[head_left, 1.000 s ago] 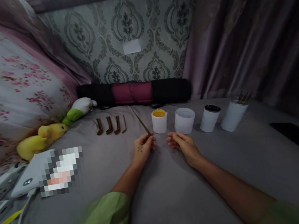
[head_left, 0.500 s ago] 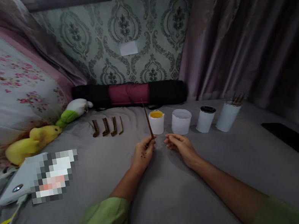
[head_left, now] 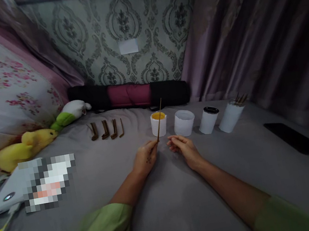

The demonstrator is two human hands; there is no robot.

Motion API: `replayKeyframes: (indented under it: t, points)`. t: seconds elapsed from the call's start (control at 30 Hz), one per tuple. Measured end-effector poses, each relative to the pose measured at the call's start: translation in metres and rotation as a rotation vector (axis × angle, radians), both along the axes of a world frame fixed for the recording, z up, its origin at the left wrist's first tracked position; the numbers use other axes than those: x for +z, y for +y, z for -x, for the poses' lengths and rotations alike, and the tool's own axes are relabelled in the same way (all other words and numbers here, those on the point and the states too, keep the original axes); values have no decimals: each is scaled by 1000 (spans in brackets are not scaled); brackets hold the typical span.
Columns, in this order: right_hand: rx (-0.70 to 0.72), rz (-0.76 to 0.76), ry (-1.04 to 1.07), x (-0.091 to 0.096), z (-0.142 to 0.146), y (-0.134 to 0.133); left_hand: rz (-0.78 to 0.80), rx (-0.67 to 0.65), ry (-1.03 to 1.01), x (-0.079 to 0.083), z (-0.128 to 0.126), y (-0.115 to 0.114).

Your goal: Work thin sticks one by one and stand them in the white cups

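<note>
My left hand (head_left: 146, 158) is closed on the lower end of a thin brown stick (head_left: 160, 119), which points up and leans right. Behind the stick stands a white container (head_left: 158, 130) with yellow inside its rim. My right hand (head_left: 188, 149) is a little to the right, its fingers curled in towards the thumb; whether anything small is between them is hidden. Just beyond it is a wide white cup (head_left: 185, 127). Further left on the sheet lie bent brown stick bundles (head_left: 105, 129) and one single bent stick (head_left: 121, 127).
A white can with a dark top (head_left: 208, 122) and a tall white container (head_left: 229, 119) holding several brown sticks stand right. A black flat object (head_left: 293, 138) lies far right. Plush toys (head_left: 15, 155), a white device (head_left: 17, 187) and a cable are left; a black-and-maroon roll (head_left: 130, 96) lies behind.
The stick's tip has swung from leaning left to leaning right, across the yellow-filled container. My right hand stays beside my left, and the whole view has shifted slightly.
</note>
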State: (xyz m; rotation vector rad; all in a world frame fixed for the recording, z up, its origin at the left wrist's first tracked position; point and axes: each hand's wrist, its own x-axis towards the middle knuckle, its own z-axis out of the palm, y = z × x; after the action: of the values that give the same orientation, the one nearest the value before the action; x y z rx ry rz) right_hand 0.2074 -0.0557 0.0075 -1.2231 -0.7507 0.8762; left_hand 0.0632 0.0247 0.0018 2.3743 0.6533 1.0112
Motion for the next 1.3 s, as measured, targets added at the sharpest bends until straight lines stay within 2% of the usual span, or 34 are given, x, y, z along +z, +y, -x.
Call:
replayKeyframes:
  t: [0.57,1.17,1.3]
  points:
    - [-8,-23,-33,4,3,-2,-175,0,259,2,5,-4]
    - [15,-70,-2,0,1,0,-260,1,458,7,4,-9]
    - [8,-64,9,0,2,0,-249,-3,429,6,4,-8]
